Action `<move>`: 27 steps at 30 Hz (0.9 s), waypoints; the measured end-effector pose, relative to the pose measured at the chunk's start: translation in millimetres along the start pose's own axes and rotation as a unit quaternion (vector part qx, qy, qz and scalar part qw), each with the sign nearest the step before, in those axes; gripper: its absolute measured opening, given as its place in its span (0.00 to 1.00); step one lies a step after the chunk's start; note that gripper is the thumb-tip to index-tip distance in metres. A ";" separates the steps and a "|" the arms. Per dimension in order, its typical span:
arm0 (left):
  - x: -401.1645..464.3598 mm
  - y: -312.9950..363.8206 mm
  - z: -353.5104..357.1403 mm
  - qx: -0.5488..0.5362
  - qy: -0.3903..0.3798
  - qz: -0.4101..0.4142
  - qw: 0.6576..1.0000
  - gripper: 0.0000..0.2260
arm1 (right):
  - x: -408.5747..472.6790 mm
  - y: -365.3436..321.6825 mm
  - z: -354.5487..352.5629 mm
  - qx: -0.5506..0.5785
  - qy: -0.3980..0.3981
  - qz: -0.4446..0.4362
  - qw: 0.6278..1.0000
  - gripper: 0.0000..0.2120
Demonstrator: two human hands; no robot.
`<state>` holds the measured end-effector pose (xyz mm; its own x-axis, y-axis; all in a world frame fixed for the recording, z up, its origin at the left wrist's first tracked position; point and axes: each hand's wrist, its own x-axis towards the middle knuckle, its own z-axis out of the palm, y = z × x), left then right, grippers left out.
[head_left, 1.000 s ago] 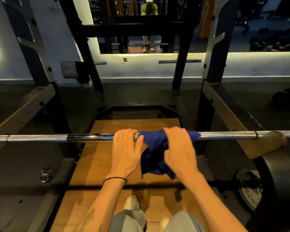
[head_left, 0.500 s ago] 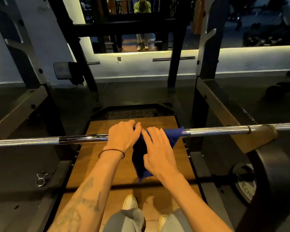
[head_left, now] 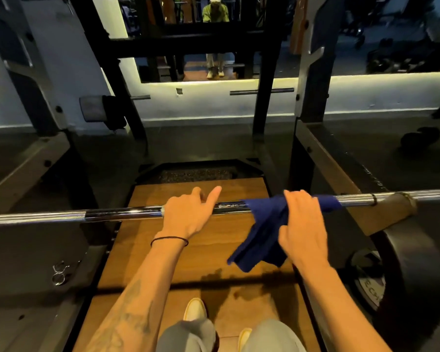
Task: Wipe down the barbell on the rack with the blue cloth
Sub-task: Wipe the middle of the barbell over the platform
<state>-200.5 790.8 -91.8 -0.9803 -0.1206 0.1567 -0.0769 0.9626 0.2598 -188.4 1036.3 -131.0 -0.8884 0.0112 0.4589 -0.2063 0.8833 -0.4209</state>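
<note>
The right hand (head_left: 302, 224) has slid the blue cloth (head_left: 264, 229) rightward, away from the left hand (head_left: 186, 217), which rests loosely on the barbell (head_left: 117, 214). Keeping the right fingers wrapped over the cloth-covered bar should clean best.

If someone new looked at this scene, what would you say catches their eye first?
First the chrome barbell spanning the whole view, with the blue cloth draped over it right of centre. The right hand grips the cloth on the bar, while the left hand rests on bare steel beside it. Below lies the wooden platform, and a black weight plate sits at the far right.
</note>
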 end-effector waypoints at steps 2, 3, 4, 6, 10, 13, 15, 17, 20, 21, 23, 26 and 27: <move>-4.3 -4.1 4.4 0.003 0.051 0.030 0.998 0.27 | 0.9 -2.9 4.6 -0.025 -0.013 0.059 0.998 0.36; -6.3 -5.7 7.8 0.003 0.077 0.045 0.996 0.27 | -0.2 -12.4 10.1 -0.028 -0.015 0.089 0.996 0.40; -8.3 -6.6 12.7 -0.004 0.100 0.057 0.993 0.26 | -2.8 -25.4 18.9 -0.038 -0.013 0.108 0.993 0.42; -15.5 -6.7 24.4 -0.043 0.142 0.061 0.987 0.20 | -9.8 -60.9 32.3 -0.081 -0.012 0.077 0.994 0.43; -33.0 -11.3 45.4 -0.146 0.188 0.079 0.968 0.09 | -27.0 -126.7 61.8 -0.135 -0.068 -0.105 0.983 0.40; -38.4 -12.1 41.4 -0.127 0.174 0.082 0.973 0.12 | -16.7 -110.4 45.3 -0.116 -0.090 -0.174 0.974 0.35; -40.3 -11.8 36.9 -0.104 0.166 0.078 0.977 0.15 | -8.6 -71.4 27.6 -0.080 -0.079 -0.158 0.981 0.33; -41.6 -12.6 36.3 -0.101 0.172 0.071 0.977 0.17 | -2.8 -24.8 16.3 -0.058 -0.037 -0.087 0.994 0.36; -42.1 -8.4 37.3 -0.102 0.183 0.055 0.976 0.16 | 0.1 0.3 9.2 -0.073 -0.023 0.015 0.997 0.37; -41.3 -5.4 36.6 -0.105 0.186 0.046 0.976 0.16 | 1.3 -9.1 9.2 -0.061 -0.020 0.042 0.997 0.36; -39.7 0.1 35.4 -0.122 0.188 0.029 0.974 0.15 | 0.7 -40.3 15.0 -0.061 -0.018 0.066 0.996 0.34; -37.0 3.9 32.8 -0.134 0.188 0.016 0.973 0.13 | -15.7 -89.7 39.1 -0.080 -0.039 -0.065 0.994 0.38; -36.5 3.4 31.8 -0.128 0.186 0.015 0.974 0.12 | -21.3 -98.1 47.1 -0.068 -0.053 -0.113 0.990 0.39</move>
<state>-170.8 806.1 -127.0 -0.8440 -0.2187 0.4898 0.0450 0.8810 0.4710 -168.5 927.4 -136.3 -0.8655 -0.2376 0.4410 -0.3546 0.9124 -0.2043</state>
